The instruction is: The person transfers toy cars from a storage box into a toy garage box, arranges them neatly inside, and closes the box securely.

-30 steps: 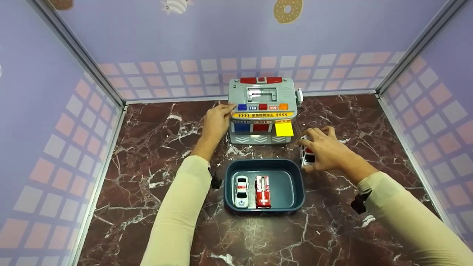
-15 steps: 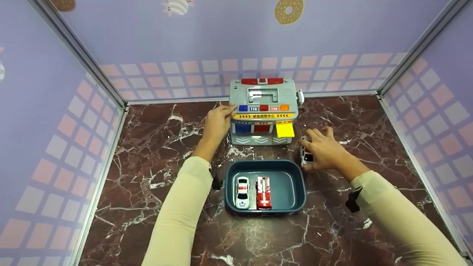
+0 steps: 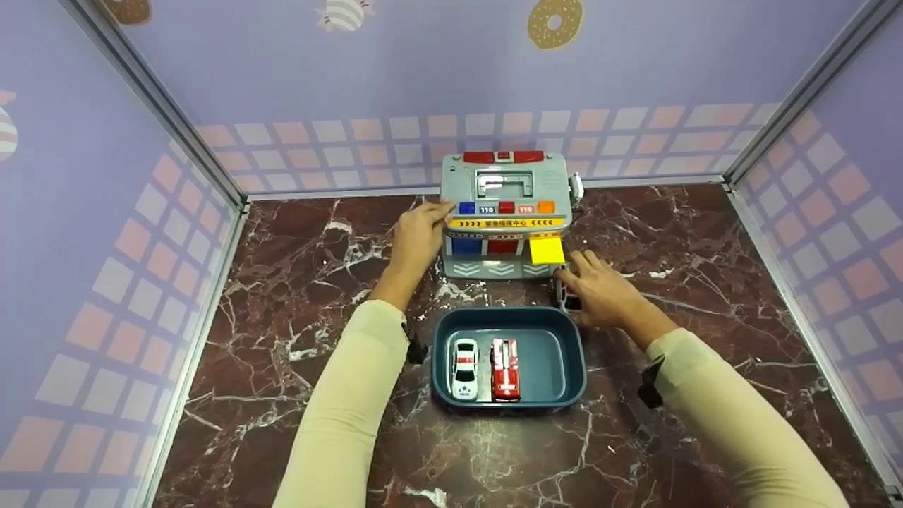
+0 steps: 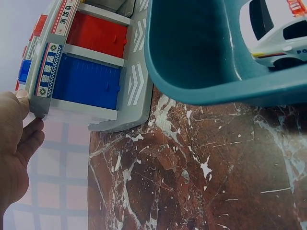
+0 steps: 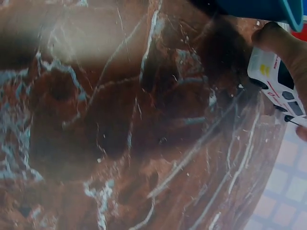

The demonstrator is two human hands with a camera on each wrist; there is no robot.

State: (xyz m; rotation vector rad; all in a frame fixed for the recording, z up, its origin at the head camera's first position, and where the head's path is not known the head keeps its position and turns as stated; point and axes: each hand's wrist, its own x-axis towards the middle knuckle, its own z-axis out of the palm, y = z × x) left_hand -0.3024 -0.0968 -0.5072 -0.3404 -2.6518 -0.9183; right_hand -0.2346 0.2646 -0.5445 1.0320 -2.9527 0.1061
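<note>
A grey toy emergency station (image 3: 504,190) with red, blue and orange buttons stands against the back wall. My left hand (image 3: 417,236) steadies its left edge; in the left wrist view the thumb lies over the roof corner and the fingers (image 4: 31,136) tuck under it. My right hand (image 3: 603,293) grips a small white toy ambulance (image 5: 273,79), mostly covered by the fingers in the head view. It is right by the station's front right corner, under the raised yellow door (image 3: 547,250). The station's blue door (image 4: 86,82) and red door (image 4: 98,34) are down.
In front of the station is a dark teal bin (image 3: 578,381). Inside it lie a white toy police car (image 3: 465,370) and a red toy fire truck (image 3: 505,370). A white part (image 3: 577,187) sticks out at the station's right side. Patterned walls enclose the marbled tabletop (image 3: 296,395).
My right hand has moved left with the toy ambulance, toward the station's right front corner. The left hand has stayed at the station's edge.
</note>
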